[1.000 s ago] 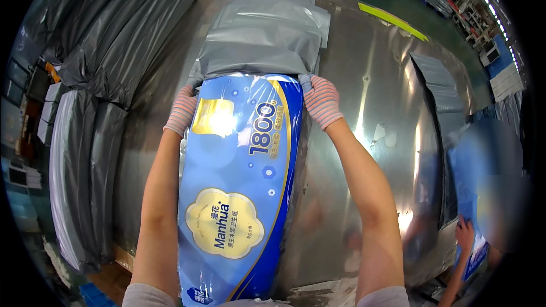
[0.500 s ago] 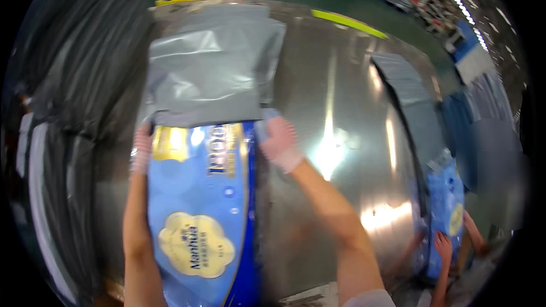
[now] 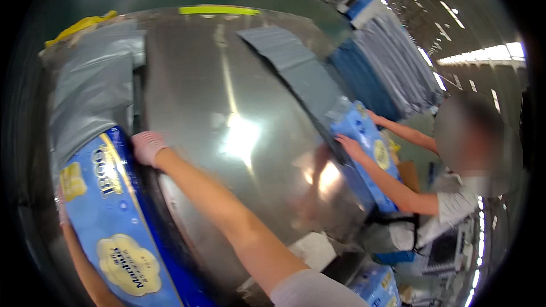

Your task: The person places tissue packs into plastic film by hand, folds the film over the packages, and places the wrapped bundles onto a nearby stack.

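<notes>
Right hand (image 3: 149, 148) at blue pack (image 3: 116, 216), lettered cream label (image 3: 129, 264)

Long blue package (image 3: 105, 219), far end at grey plastic bag's (image 3: 94, 99) edge

Left hand (image 3: 61, 203) and right hand (image 3: 149, 148) flank 1 blue pack (image 3: 105, 216).

From here I see pink stripes on my right glove (image 3: 149, 146). Left of it, the pack (image 3: 114, 217) is blue, its label (image 3: 128, 264) cream.
</notes>
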Demonstrator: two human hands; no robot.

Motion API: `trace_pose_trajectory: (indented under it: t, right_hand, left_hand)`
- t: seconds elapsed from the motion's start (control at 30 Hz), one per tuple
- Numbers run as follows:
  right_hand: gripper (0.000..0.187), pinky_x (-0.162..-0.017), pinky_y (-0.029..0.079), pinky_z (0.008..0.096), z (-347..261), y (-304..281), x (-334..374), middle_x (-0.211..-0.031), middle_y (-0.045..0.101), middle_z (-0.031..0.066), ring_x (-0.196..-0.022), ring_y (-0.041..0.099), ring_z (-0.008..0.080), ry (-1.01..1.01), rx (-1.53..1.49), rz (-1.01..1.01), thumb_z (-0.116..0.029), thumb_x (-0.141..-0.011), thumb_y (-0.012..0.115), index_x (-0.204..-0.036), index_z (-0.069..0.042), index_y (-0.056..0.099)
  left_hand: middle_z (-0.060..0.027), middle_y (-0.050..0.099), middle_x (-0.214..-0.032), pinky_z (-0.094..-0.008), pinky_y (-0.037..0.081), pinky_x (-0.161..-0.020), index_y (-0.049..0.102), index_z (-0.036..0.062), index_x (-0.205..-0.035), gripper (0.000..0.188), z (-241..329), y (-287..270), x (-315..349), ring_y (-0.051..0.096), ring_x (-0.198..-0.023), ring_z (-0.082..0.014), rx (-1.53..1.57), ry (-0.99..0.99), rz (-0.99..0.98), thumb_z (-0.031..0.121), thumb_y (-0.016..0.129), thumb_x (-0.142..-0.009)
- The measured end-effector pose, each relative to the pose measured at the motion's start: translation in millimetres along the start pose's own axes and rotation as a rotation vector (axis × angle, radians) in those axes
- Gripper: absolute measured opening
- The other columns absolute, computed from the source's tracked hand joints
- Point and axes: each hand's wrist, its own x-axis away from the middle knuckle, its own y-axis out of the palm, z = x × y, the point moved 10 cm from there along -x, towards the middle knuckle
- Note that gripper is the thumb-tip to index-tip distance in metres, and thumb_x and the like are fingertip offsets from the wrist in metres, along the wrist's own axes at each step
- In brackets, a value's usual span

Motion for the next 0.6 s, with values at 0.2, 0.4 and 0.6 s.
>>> trace_pose_trajectory:
  t: [0.2,0.4,0.6]
  right_hand:
    - [0.021,-0.076,0.052,0.0395,-22.0,24.8,58.4,-0.090,0.066,0.0196,-0.089,0.064,0.0334,-0.002,0.143,-0.255,-0.014,-0.070,0.057,-0.084,-0.003,0.070]
    - [0.023,-0.076,0.051,0.0408,-22.7,35.9,145.1,-0.089,0.065,0.0216,-0.087,0.063,0.0356,0.018,-0.011,-0.261,-0.010,-0.069,0.054,-0.085,-0.002,0.068]
    - [0.024,-0.076,0.050,0.0425,-23.3,77.5,226.1,-0.087,0.065,0.0212,-0.086,0.063,0.0364,-0.017,-0.044,-0.324,-0.011,-0.070,0.052,-0.087,-0.003,0.067]
  left_hand:
    - [-0.0099,0.061,-0.107,-0.0348,0.044,-0.090,0.057,0.0019,-0.115,0.043,-60.4,18.9,40.3,0.058,-0.096,-0.0248,0.375,-0.212,-0.082,0.034,0.044,-0.089]
    - [-0.0071,0.060,-0.110,-0.0348,0.043,-0.093,0.056,0.0044,-0.118,0.045,-71.0,22.5,133.3,0.057,-0.099,-0.0226,0.785,-0.497,-0.209,0.038,0.042,-0.092]
    - [-0.0076,0.062,-0.109,-0.0345,0.046,-0.090,0.058,0.0047,-0.114,0.043,-60.1,7.7,242.5,0.059,-0.097,-0.0225,0.839,-0.725,-0.160,0.038,0.041,-0.093]
